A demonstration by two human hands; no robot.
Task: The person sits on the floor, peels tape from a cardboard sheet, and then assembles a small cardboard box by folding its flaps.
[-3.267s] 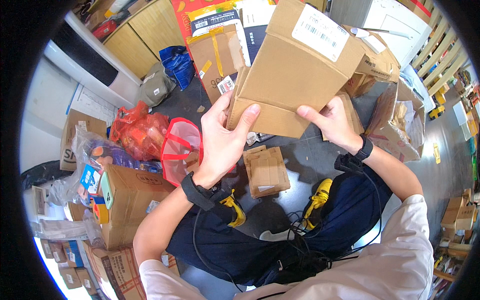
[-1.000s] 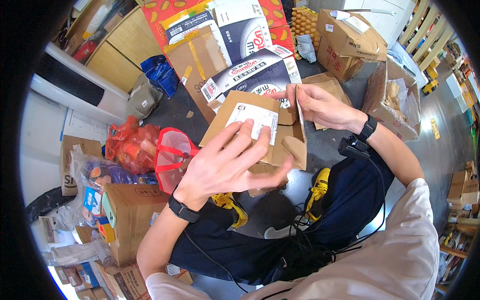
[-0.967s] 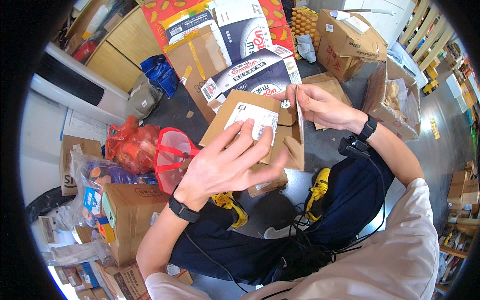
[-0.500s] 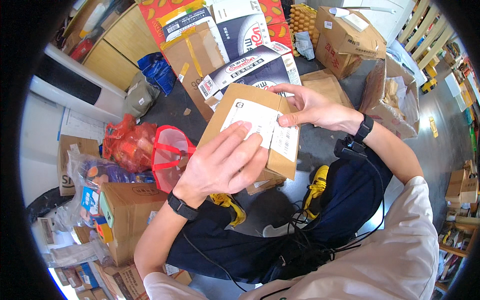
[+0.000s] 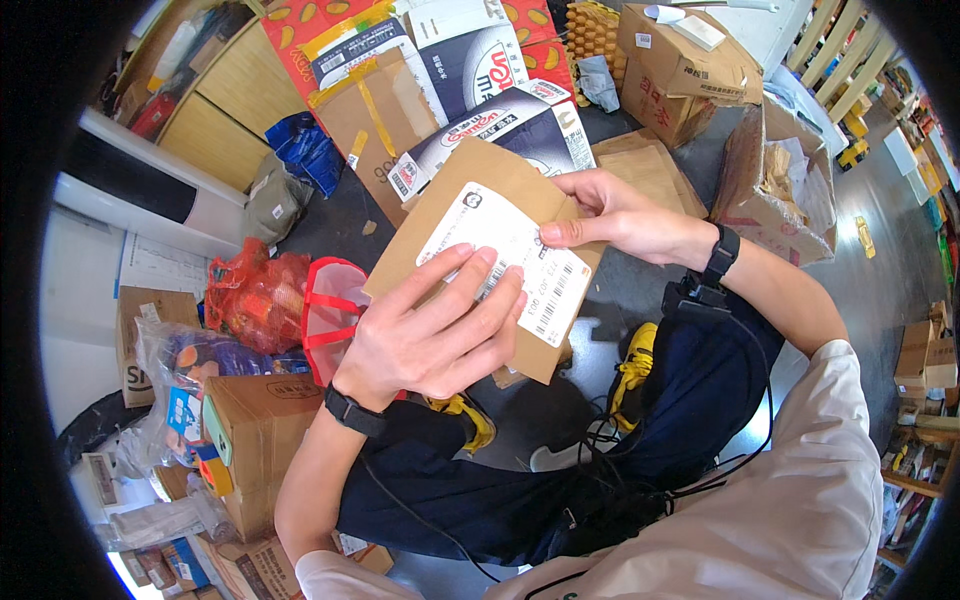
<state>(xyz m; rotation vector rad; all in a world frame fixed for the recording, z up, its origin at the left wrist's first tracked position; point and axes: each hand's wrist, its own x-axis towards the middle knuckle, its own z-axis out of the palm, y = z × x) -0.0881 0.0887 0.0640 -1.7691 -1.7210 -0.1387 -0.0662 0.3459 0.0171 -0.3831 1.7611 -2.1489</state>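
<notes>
A brown cardboard box [image 5: 455,190] with a white shipping label [image 5: 495,240] on its top face is held above my lap. My left hand [image 5: 435,325] lies flat on the box's near side, its fingers spread over the label. My right hand [image 5: 610,215] grips the box's far right edge, thumb pressed on the label's corner. Both wrists wear black bands, and a cable runs from the right one.
Flattened and whole cardboard boxes [image 5: 680,65] crowd the dark floor ahead. A red mesh bag [image 5: 260,300] and a red-rimmed basket [image 5: 330,310] lie at left, by a brown box [image 5: 260,420]. A torn carton [image 5: 775,185] stands at right. Yellow shoes [image 5: 635,365] show below.
The box has come down from a raised, tilted hold to lie label-up over my lap. My left hand moved from its underside onto the label; my right hand shifted along its far edge.
</notes>
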